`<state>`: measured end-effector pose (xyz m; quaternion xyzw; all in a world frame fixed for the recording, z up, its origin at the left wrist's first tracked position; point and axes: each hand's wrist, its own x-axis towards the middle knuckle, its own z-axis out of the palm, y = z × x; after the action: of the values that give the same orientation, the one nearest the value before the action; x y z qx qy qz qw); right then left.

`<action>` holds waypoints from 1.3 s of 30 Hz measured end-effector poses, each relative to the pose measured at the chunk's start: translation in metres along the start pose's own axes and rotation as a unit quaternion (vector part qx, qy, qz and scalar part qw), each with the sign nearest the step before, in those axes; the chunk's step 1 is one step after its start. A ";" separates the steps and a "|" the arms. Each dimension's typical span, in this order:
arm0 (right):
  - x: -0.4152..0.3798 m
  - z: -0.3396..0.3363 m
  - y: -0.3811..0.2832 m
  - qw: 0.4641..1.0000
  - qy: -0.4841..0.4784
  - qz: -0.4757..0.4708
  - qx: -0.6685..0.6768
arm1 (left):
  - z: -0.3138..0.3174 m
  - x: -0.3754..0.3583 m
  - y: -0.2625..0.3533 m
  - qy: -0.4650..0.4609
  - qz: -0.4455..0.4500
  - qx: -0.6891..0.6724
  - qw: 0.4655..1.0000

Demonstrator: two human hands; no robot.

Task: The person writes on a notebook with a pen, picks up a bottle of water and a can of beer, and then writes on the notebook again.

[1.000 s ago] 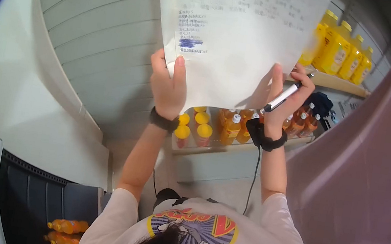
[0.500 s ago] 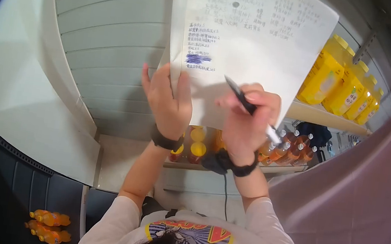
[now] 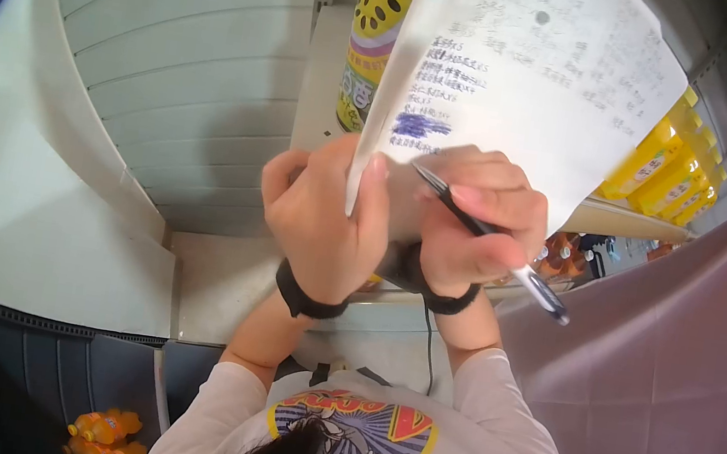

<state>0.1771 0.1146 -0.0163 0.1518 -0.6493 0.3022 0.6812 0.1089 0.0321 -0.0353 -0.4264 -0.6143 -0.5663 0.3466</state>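
My left hand [image 3: 329, 208] grips the lower left edge of a white notebook [image 3: 526, 129], thumb on the page and fingers behind. Handwritten lines and a blue scribbled-out patch show on the paper. In my right hand [image 3: 484, 225] is a black and white pen [image 3: 467, 214], its tip close to the page just below the last written line. Whether the tip touches the paper I cannot tell. Black bands circle both wrists.
A yellow and purple can [image 3: 373, 43] with a fruit print stands behind the notebook. Yellow bottles [image 3: 659, 171] line a shelf at the right, with amber bottles [image 3: 563, 260] below. Orange bottles [image 3: 106, 437] lie lower left. A pinkish curtain [image 3: 642, 359] hangs right.
The notebook has shifted right and tilted, uncovering the can. My left hand has closed round its edge. The view has shifted, and the pen now shows more fully.
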 end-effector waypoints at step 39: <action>0.011 0.006 -0.005 0.982 -0.103 0.052 -0.149 | 0.006 -0.008 -0.011 -0.007 -0.017 -0.024 1.000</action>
<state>0.1748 0.1095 -0.0041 0.0448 -0.7605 0.2203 0.6092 0.1025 0.0369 -0.0477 -0.4281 -0.6104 -0.5835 0.3219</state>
